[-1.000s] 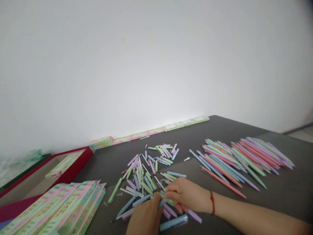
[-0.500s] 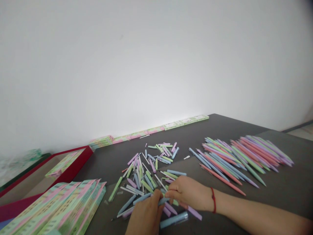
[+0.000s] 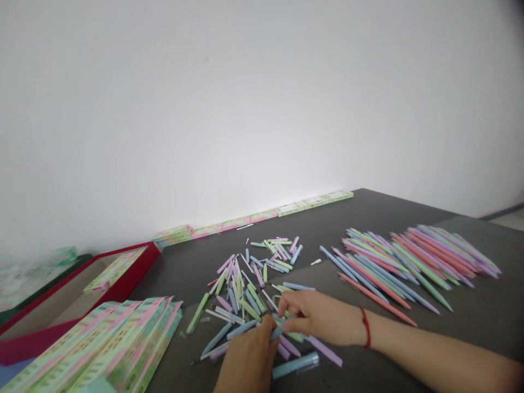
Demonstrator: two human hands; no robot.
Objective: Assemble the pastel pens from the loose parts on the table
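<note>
The head view looks forward and down across a dark grey table (image 3: 393,218) set against a white wall (image 3: 262,109).

The left hand (image 3: 248,357) comes up from the bottom edge, and the right hand (image 3: 323,319) reaches in from the right, with a red string (image 3: 365,335) around its wrist. The two hands nearly meet over the near edge of a loose heap of short pastel pen parts (image 3: 245,295) in blue, green, pink and lilac, with some thin white sticks among them. The left hand's fingers (image 3: 268,327) are bunched together on a pale blue pen part (image 3: 278,332) lying between the hands. The right hand's fingers (image 3: 295,311) curl down just beside that same part, but whether they are clamped on it, I cannot tell.

A longer blue tube (image 3: 295,365) lies just below the hands, and a lilac piece (image 3: 325,351) lies under the right wrist's side. To the right, long pointed pens (image 3: 409,267) in the same colours lie side by side in a fanned bed, well apart from the heap. A small white piece (image 3: 315,262) sits between the two.

At lower left are overlapping pink and green printed cards (image 3: 118,344), beside a red tray (image 3: 123,278) holding a bundle (image 3: 112,270). A row of flat packs (image 3: 254,218) lines the table's far edge against the wall.
</note>
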